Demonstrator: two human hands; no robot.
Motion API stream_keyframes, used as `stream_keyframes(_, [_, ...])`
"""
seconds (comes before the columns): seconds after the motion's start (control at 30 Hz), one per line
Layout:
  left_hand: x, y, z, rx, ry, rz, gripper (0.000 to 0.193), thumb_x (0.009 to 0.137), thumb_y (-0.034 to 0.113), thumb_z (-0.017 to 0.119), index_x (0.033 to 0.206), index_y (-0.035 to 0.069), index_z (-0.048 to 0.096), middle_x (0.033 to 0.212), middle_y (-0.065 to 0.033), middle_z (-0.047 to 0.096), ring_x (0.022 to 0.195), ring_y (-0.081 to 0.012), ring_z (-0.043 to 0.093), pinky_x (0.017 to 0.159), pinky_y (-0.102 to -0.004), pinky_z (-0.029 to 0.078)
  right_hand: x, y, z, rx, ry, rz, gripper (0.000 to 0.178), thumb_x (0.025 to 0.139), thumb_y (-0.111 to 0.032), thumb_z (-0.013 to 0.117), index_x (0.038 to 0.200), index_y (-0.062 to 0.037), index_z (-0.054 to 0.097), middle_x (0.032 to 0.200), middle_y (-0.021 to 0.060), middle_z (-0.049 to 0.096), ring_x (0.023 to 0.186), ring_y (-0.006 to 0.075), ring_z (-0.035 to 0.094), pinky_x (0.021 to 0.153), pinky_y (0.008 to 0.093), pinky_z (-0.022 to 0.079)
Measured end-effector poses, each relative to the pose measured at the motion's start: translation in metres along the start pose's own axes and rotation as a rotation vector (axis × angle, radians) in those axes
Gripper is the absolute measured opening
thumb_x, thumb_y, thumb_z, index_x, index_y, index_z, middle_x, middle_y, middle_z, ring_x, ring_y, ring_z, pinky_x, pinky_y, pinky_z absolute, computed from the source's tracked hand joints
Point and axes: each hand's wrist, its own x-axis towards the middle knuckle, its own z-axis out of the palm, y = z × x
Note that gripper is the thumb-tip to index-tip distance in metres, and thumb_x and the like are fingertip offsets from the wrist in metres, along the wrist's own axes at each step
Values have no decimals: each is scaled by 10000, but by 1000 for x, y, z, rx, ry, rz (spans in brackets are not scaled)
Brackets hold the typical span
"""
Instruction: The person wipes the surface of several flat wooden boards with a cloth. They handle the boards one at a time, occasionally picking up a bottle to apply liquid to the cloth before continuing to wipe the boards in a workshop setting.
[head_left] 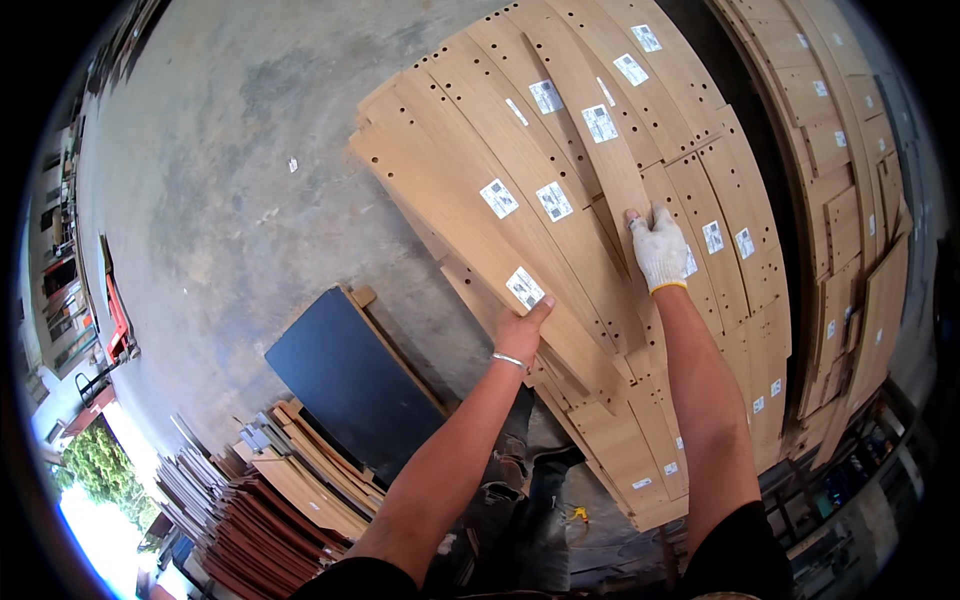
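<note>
My bare left hand, with a silver bangle at the wrist, grips the near left edge of a long light-brown wooden panel. Its thumb lies on top beside a white label, and the fingers are hidden under the edge. My right hand, in a white knit glove with a yellow cuff, is closed on a narrow wooden board lying at a slant over the other panels. The bare thumb tip presses at that board's left edge. Both pieces rest on a broad stack of similar panels with drilled holes and labels.
A second stack of panels stands to the right past a dark gap. At lower left, a dark blue board leans near upright wooden strips and reddish-brown boards. Grey concrete floor stretches to the left, with a red-orange tool farther off.
</note>
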Motion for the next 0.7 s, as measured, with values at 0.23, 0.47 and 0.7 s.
stream_keyframes(0.23, [8, -13, -4, 28, 143, 78, 329, 933, 73, 790, 1215, -10, 643, 1120, -105, 736, 982, -189, 707, 874, -353, 578, 15, -16, 21, -312, 161, -274, 530, 1000, -395, 607, 1440, -107, 543, 1202, 188, 689, 1103, 380, 675, 939, 488, 526])
stream_keyframes(0.47, [13, 8, 20, 80, -183, 83, 370, 1061, 327, 653, 1242, 6, 621, 1059, -57, 718, 976, -141, 632, 947, -317, 509, -111, -11, 31, 436, -365, -85, 517, 966, -314, 702, 1374, -6, 620, 1202, 241, 710, 1081, 353, 692, 974, 425, 527])
stream_keyframes(0.7, [18, 10, -2, 1597, 172, 649, 805, 941, 484, 733, 1588, 137, 403, 1647, -244, 279, 1504, -419, 298, 1168, -664, 295, -45, 26, 3, 136, 43, 44, 525, 972, -361, 702, 1390, -54, 624, 1139, 213, 737, 1046, 362, 717, 904, 435, 549])
